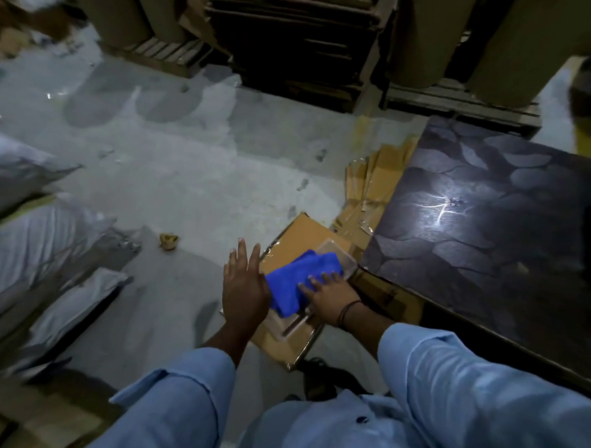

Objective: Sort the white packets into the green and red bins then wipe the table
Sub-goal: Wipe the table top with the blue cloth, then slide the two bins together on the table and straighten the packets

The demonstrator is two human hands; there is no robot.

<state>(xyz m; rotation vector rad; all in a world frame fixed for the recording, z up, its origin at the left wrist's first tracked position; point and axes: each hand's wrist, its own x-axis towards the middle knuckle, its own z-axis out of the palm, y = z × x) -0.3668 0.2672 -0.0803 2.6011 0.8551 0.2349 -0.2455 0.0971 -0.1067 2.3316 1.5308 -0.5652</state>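
A blue cloth lies folded in a clear plastic tray on a cardboard box on the floor, left of the dark patterned table. My right hand rests flat on the cloth's right side, fingers spread and straight. My left hand hovers open beside the cloth's left edge, fingers straight. No packets or bins are in view.
Flattened cardboard lies between the box and the table. White sacks are piled at the left. Large brown paper rolls and stacked pallets stand at the back. A crumpled scrap lies on the grey floor.
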